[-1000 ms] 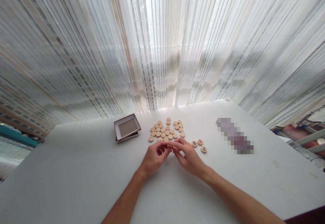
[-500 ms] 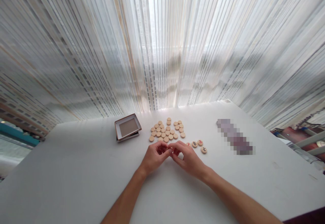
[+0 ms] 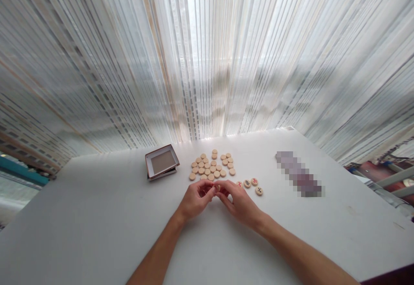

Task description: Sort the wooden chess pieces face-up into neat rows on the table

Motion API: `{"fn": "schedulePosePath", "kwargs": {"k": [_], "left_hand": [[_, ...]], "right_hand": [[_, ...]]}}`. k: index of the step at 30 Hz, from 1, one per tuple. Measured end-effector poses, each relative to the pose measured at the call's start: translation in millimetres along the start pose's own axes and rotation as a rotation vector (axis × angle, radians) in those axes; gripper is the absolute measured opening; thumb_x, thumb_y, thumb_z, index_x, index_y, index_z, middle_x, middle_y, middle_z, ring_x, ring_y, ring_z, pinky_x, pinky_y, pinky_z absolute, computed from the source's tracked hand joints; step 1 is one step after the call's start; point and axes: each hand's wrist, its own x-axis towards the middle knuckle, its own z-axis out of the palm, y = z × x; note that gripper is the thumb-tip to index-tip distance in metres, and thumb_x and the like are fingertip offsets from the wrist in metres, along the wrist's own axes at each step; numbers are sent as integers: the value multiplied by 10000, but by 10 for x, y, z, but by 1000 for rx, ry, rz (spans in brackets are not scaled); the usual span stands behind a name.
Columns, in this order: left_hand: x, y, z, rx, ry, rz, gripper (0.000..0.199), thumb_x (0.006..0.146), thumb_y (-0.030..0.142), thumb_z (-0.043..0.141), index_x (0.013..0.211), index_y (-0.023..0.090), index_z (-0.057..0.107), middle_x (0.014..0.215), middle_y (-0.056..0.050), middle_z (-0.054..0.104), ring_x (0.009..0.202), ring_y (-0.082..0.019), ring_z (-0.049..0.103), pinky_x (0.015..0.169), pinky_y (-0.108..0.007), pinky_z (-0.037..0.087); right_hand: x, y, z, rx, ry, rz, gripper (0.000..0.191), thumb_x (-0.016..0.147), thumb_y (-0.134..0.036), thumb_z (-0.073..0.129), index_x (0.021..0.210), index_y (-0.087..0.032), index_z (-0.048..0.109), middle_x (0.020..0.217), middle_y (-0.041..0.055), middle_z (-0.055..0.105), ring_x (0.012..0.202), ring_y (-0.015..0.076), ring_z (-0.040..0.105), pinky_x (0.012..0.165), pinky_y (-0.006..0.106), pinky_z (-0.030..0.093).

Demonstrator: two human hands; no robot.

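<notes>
My left hand [image 3: 196, 198] and my right hand [image 3: 238, 201] meet at the fingertips, above the near edge of a group of round wooden Chinese chess pieces [image 3: 207, 171]. Both are closed in a pinch around one Chinese chess piece [image 3: 217, 188], mostly covered by the fingers. The grouped pieces lie with plain faces up. Beside my right hand are several pieces with characters showing: a red-marked one [image 3: 254, 182], a dark-marked one [image 3: 247, 183], another dark-marked one [image 3: 259, 190] and a red-marked one [image 3: 239, 184] partly behind the hand.
A shallow open box [image 3: 162, 162] rests tilted on another box part at the left back of the white table [image 3: 97, 216]. A blurred-out long object [image 3: 299, 173] lies at the right. Striped sheer curtains [image 3: 207, 61] hang behind the table.
The fingers have shifted slightly, and a bit more of the pinched piece shows between them. The pieces on the table keep their arrangement.
</notes>
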Motion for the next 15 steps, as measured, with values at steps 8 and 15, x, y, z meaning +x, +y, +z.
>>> {"fn": "schedulePosePath", "kwargs": {"k": [8, 15], "left_hand": [[1, 22, -13, 37, -16, 27, 308, 858, 442, 663, 965, 154, 676, 785, -49, 696, 657, -143, 611, 615, -235, 481], [-13, 33, 13, 72, 17, 2, 275, 841, 425, 684, 851, 150, 675, 683, -19, 664, 604, -127, 577, 567, -211, 441]], "right_hand": [[-3, -1, 9, 54, 6, 14, 243, 969, -221, 533, 1209, -235, 562, 959, 53, 678, 802, 180, 634, 798, 349, 535], [-8, 13, 16, 30, -6, 3, 226, 967, -213, 528, 1189, -232, 563, 967, 54, 680, 811, 179, 634, 805, 349, 529]]}}
